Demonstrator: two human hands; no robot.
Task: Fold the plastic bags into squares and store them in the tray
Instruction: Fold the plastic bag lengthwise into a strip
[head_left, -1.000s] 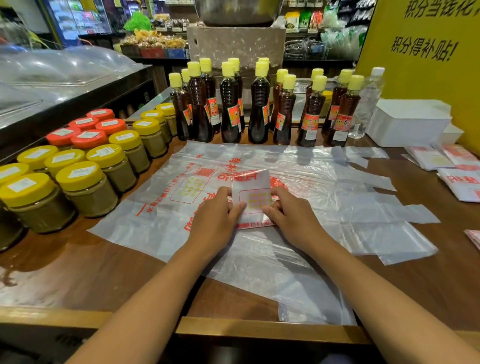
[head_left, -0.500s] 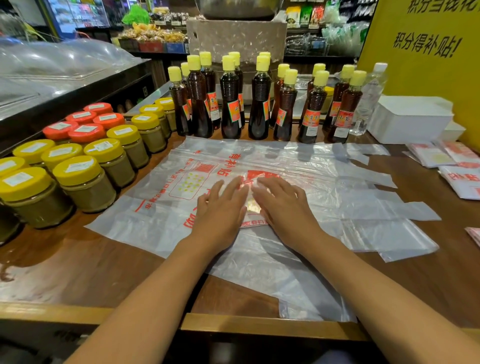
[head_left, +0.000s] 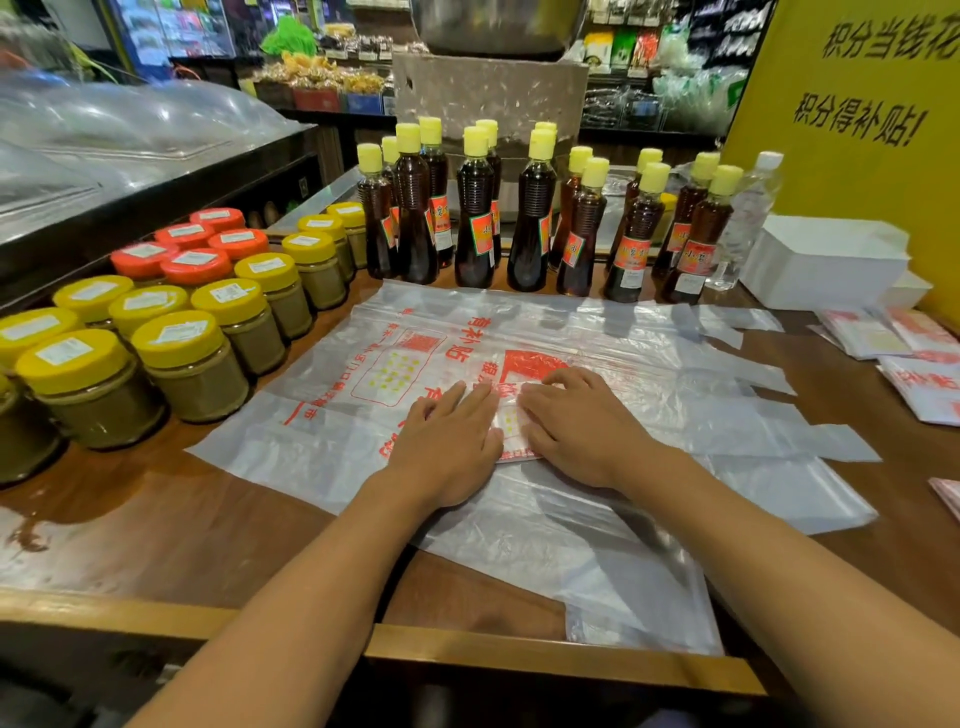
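Both hands lie flat, fingers straight, nothing clenched: the left hand (head_left: 447, 447) and right hand (head_left: 582, 428) press one small folded red-printed plastic square (head_left: 511, 431) between them onto the clear unfolded plastic bags (head_left: 649, 364) spread over the brown wooden bench (head_left: 156, 519). Beyond the right grip, far right, stands one white rectangular plastic tray (head_left: 826, 262).

Frame centre: left hand (head_left: 447, 447) and right hand (head_left: 576, 428) flat, pressing folded bag (head_left: 511, 428) on spread plastic bags (head_left: 675, 384). Left: yellow-lidded jars (head_left: 187, 364). Top: sauce bottles (head_left: 475, 213). Right: white tray (head_left: 826, 262).
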